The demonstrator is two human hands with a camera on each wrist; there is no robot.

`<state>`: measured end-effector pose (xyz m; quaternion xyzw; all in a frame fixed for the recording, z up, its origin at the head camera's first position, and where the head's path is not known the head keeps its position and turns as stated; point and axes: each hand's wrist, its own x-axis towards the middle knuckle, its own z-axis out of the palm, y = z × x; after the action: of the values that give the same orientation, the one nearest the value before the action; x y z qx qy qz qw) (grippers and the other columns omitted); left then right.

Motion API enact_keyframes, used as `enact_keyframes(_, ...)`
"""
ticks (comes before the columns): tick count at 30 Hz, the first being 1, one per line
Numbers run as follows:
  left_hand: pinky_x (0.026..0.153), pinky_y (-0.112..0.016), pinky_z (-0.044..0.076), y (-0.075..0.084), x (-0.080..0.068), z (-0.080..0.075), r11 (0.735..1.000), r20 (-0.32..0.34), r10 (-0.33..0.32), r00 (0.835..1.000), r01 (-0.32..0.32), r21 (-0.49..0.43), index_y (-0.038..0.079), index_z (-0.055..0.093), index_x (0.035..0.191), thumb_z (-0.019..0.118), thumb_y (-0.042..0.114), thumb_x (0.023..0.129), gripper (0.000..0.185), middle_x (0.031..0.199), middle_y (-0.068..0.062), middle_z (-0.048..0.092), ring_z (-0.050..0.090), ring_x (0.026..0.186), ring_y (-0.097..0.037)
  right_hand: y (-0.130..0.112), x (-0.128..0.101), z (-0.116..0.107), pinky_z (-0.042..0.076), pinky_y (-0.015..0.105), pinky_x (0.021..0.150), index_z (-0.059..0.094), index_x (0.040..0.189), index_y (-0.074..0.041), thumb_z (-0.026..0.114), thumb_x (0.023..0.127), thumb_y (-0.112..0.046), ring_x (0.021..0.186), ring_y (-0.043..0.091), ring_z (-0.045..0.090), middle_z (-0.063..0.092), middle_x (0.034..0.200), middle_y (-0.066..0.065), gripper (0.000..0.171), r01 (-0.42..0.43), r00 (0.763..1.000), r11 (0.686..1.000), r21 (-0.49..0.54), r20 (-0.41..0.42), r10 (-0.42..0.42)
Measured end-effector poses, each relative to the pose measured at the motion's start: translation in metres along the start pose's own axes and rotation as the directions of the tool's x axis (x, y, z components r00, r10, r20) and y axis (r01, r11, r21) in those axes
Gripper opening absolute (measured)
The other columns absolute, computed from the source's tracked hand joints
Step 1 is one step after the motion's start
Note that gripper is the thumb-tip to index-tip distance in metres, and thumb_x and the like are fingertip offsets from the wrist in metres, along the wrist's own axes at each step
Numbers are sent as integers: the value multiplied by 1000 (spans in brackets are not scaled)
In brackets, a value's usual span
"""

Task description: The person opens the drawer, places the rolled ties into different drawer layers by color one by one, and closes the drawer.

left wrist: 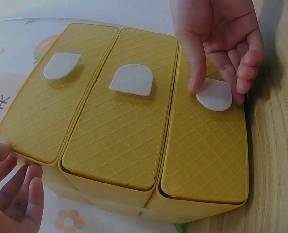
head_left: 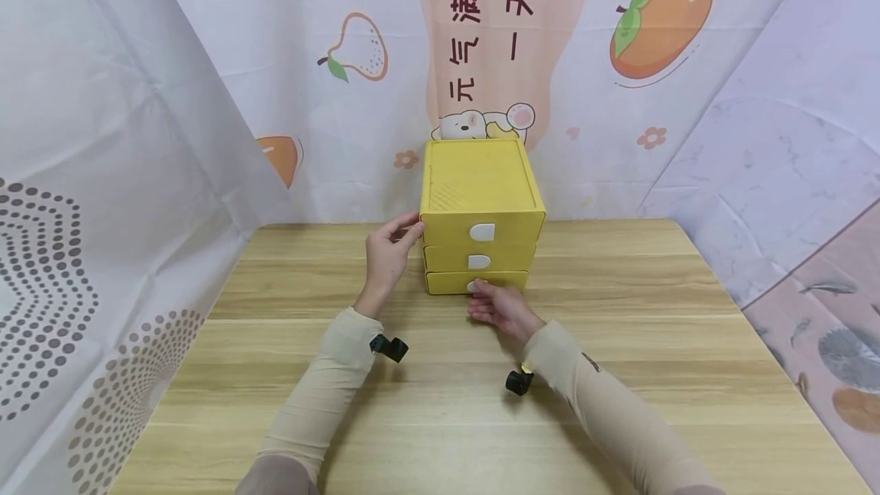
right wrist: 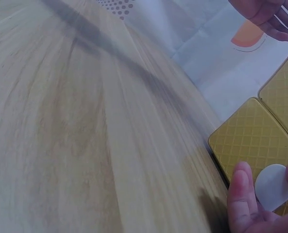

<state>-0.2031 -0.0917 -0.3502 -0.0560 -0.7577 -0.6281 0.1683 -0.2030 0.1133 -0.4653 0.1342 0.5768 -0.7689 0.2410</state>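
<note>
1. The yellow drawer box (head_left: 481,208) stands in the middle of the head view, at the far side of the wooden table (head_left: 619,373), close to the printed backdrop (head_left: 481,44); it has three drawers, one above the other, and each has a white tab handle.
2. My left hand (head_left: 388,254) is at the left side of the box, at the height of the top drawer (head_left: 481,229); the fingers lie almost straight against the left edge; in the left wrist view these fingers (left wrist: 17,194) appear at the lower left of the frame, relaxed and slightly apart, and they hold nothing.
3. My right hand (head_left: 500,308) is just below the box in the head view, in front of the bottom drawer (head_left: 477,282); the thumb and the curled fingers are on the white handle (left wrist: 214,94) of this drawer, so the hand pinches it; in the right wrist view the fingertips (right wrist: 241,189) touch the handle at the lower right of the frame.
4. The middle drawer (head_left: 479,258) and its handle (left wrist: 132,80) are not touched; all three drawers look closed.
5. Both my arms have beige sleeves (head_left: 323,396); a small black camera (head_left: 389,347) sits at each wrist.
</note>
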Motion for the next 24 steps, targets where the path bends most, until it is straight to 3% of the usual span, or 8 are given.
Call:
enact_keyframes(13,71,-11,52,-1,-1,0,1000,14,-4,1000,4,5,-9,68,113,68,7,91,27,112,-25,69,62,76,0,0,-8,-16,56,21,64,48,122,13,49,103,-28,65,10,63,61,78,3,45,-5,1000,993,-117,-8,4)
enact_keyframes(17,71,-11,52,-24,6,1,1000,-2,8,1000,-8,5,-5,70,112,70,13,91,28,111,-23,71,63,77,-1,-3,-9,-20,56,22,64,50,119,14,53,101,-27,65,11,63,61,79,4,44,3,1000,991,-136,-25,-6)
enact_keyframes(20,70,-11,52,-41,10,3,1000,-16,29,999,-29,1,-2,72,109,72,16,89,27,107,-22,72,64,76,-2,-3,-13,-25,56,21,63,55,108,9,55,100,-27,63,10,63,62,76,3,36,36,999,989,-143,12,-35)
enact_keyframes(24,69,-13,53,-44,8,4,999,-13,39,999,-39,-2,-2,74,105,72,13,89,23,100,-22,73,65,73,-2,-4,-22,-37,55,19,62,59,99,4,57,98,-27,64,8,63,63,74,0,31,117,991,977,-176,91,-102)
